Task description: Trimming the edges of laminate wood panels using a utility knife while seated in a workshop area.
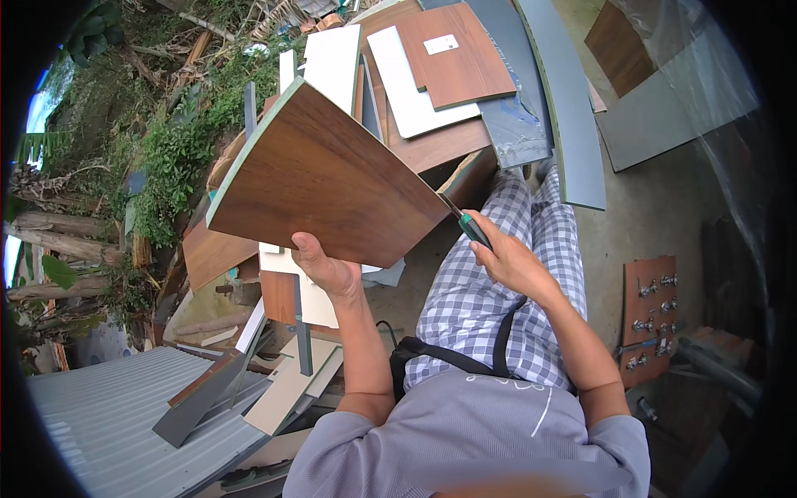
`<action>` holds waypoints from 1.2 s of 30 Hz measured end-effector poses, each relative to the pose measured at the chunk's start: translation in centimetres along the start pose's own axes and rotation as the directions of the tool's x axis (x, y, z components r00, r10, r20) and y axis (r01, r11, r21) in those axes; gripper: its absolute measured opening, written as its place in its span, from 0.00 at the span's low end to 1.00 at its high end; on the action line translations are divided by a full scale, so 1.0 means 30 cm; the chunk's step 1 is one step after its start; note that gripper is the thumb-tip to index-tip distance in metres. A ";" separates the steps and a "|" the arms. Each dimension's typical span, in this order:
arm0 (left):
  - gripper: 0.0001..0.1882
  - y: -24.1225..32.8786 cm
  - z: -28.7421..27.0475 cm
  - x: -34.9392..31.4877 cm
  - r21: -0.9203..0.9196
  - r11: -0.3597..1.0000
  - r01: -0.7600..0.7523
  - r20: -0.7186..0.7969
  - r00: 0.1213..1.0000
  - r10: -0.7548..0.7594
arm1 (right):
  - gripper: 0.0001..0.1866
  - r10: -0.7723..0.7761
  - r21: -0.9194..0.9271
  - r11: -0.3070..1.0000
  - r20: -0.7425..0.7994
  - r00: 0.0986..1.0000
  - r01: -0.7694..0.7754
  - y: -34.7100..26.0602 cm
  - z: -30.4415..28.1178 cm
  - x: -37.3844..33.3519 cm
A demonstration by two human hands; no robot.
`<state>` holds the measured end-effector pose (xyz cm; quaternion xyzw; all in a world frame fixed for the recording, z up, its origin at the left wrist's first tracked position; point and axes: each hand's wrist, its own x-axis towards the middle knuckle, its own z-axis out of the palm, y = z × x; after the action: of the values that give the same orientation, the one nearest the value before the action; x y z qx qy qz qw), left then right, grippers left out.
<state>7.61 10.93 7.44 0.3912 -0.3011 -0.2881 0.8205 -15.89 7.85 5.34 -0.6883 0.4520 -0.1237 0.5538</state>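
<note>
A brown wood-grain board [332, 178] is held up and tilted in front of me, its long left edge pale. My left hand [330, 270] grips the board's near edge, with the thumb over the face and the fingers hidden beneath. Closed around the green and black handle of a utility knife [471, 227] is my right hand [516, 264]. The knife's blade points up and left to the board's right-hand corner; I cannot tell whether it touches. Beyond the board, a reddish-brown panel [473, 70] with a white label lies on a white panel [386, 62].
Grey panels [569, 108] overhang the pile at the far right. A brown panel with metal fittings [639, 300] is at the right. Clear plastic sheeting [706, 75] hangs beyond it. Offcuts [286, 386] and corrugated metal sheet [133, 415] are at the lower left, with plants [170, 174] farther off.
</note>
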 end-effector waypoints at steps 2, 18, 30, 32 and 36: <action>0.39 0.000 -0.001 -0.005 0.013 1.000 0.004 -0.012 1.000 -0.004 | 0.26 0.046 0.071 0.996 0.047 0.998 -0.049 0.028 0.016 0.009; 0.41 0.019 0.021 0.008 -0.009 1.000 -0.002 -0.099 0.995 0.001 | 0.17 -0.029 0.896 0.245 0.388 0.921 -0.370 0.014 0.030 0.007; 0.40 0.039 0.006 0.009 -0.020 0.999 0.046 -0.170 0.984 -0.049 | 0.21 -0.004 0.864 0.267 0.443 0.896 -0.426 0.048 0.091 0.010; 0.40 0.040 -0.001 0.010 -0.034 0.999 0.039 -0.175 0.984 -0.045 | 0.21 -0.078 0.820 0.306 0.527 0.846 -0.483 0.029 0.088 -0.004; 0.40 0.056 -0.023 0.035 -0.041 0.999 0.019 -0.159 0.987 -0.026 | 0.20 -0.107 0.790 0.369 0.559 0.822 -0.489 0.012 0.078 -0.003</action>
<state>9.19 11.40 8.74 0.4000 -0.2242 -0.2710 0.8463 -14.55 9.46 4.22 -0.2126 0.2191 -0.0896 0.9480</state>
